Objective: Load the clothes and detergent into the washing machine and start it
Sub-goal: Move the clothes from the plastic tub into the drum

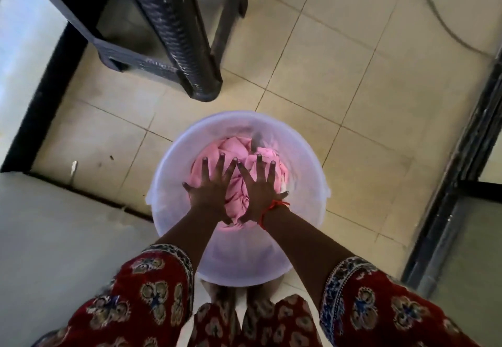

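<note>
Pink clothes (233, 154) lie bunched inside a translucent white bucket (173, 156) standing on the tiled floor (353, 88). Left hand (210, 188) and right hand (258, 188) rest flat on top of the fabric, fingers spread, gripping nothing, index fingertips almost touching. A red thread (273, 207) circles the right wrist. A dark plastic chair (168, 29) stands beyond the bucket.

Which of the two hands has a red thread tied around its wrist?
The right hand; a red thread circles its wrist. The left hand has a bare wrist. Both rest spread on the pink clothes.
</note>
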The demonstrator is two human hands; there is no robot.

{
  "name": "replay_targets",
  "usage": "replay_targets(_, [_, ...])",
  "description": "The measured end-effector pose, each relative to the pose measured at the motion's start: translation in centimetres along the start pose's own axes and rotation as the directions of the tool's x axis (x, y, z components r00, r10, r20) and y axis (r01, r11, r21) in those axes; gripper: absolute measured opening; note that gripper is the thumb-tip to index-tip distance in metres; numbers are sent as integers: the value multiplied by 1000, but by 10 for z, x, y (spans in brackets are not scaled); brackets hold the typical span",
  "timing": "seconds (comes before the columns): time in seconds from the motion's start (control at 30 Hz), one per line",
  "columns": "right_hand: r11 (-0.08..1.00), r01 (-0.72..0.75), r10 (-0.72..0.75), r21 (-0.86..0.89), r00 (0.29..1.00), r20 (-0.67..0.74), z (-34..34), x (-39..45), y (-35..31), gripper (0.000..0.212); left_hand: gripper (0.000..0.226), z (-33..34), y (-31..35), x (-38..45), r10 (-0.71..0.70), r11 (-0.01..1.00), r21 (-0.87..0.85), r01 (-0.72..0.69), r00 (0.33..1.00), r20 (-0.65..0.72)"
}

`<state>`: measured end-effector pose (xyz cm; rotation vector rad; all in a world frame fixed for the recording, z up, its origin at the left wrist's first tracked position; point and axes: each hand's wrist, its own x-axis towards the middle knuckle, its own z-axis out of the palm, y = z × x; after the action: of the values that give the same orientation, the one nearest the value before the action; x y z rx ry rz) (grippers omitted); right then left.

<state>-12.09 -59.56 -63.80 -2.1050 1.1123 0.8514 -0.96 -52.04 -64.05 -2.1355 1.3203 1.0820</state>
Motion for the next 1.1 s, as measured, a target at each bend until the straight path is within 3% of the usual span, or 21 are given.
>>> replay_targets(0.1, [999, -34, 34, -3, 999, -23, 24, 30, 6, 141, 155, 19, -1, 23, 11, 998, 69, -11, 1000, -10])
replay_targets(0.2, [997, 4, 0, -74, 998, 56, 29, 51, 14, 142, 155, 34, 8, 44, 11, 986, 169, -9, 1000, -12])
replay_targets(0.3, [995, -42, 50, -87, 995, 86, 36, 55, 15, 154, 159, 44, 17, 60, -91, 942, 322, 89, 996, -10])
replay_targets(0.37, [995, -85, 91, -60, 990, 109, 42, 56, 10, 148, 142, 46, 20, 64, -179, 940, 281, 195, 980, -83])
replay_targets(0.53, [993, -111, 116, -49, 987, 108, 46, 66, 8, 134, 104, 58, 31, 72, -151, 986, 58, 155, 986, -66])
replay_targets(0.67, [990, -126, 133, -59, 983, 128, 49, 76, 4, 106, 93, 48, 28, 69, -148, 985, 64, 161, 974, -170])
replay_targets(0.73, [992, -120, 124, -46, 987, 104, 35, 74, -4, 93, 80, 73, 34, 103, -168, 984, 51, 173, 982, -85])
replay_targets(0.77, [997, -72, 75, -31, 992, 101, 22, 67, -10, 82, 80, 114, 31, 148, -182, 983, -12, 183, 982, 47])
replay_targets(0.8, [1000, -3, 5, -14, 994, 106, 1, 54, -21, 68, 92, 188, 22, 213, -118, 991, -36, 125, 980, 158])
replay_targets(0.87, [993, 120, -116, -25, 985, 124, -36, 47, -37, 46, 127, 264, 20, 276, 57, 989, -138, -45, 995, 82])
replay_targets(0.9, [992, 125, -125, 14, 992, 18, -29, 53, -30, 40, 118, 259, 7, 272, 75, 991, -113, -77, 997, -21])
replay_targets(0.93, [992, 117, -113, 43, 990, -83, -3, 61, -17, 37, 92, 229, 6, 243, 54, 998, -18, -54, 998, -25])
replay_targets(0.97, [997, 71, -64, 38, 983, -171, 12, 57, -10, 36, 69, 161, 6, 188, 0, 1000, -11, 0, 998, -58])
replay_targets(1.0, [993, 70, -45, 101, 972, -232, 19, 49, -8, 36, 56, 80, 9, 115, 55, 997, -37, -61, 985, -163])
replay_targets(1.1, [980, 145, -93, 134, 939, -331, 9, 22, -13, 30, 38, 15, 12, 49, 80, 996, -7, -84, 972, -223])
